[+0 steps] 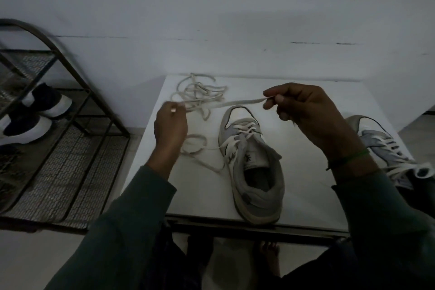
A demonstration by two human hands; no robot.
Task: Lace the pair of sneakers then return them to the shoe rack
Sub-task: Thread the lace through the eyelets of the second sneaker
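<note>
A grey and white sneaker lies on the white table, toe away from me, with lace through its lower eyelets only. A white shoelace is stretched taut between my hands above the table. My left hand pinches its left end and my right hand pinches its right end. More loose lace lies tangled at the table's far left. The second sneaker sits at the right edge, laced, partly hidden by my right forearm.
A dark metal shoe rack with mesh shelves stands on the floor to the left, holding a pair of black and white shoes. A pale wall runs behind the table. My bare foot shows under the table's near edge.
</note>
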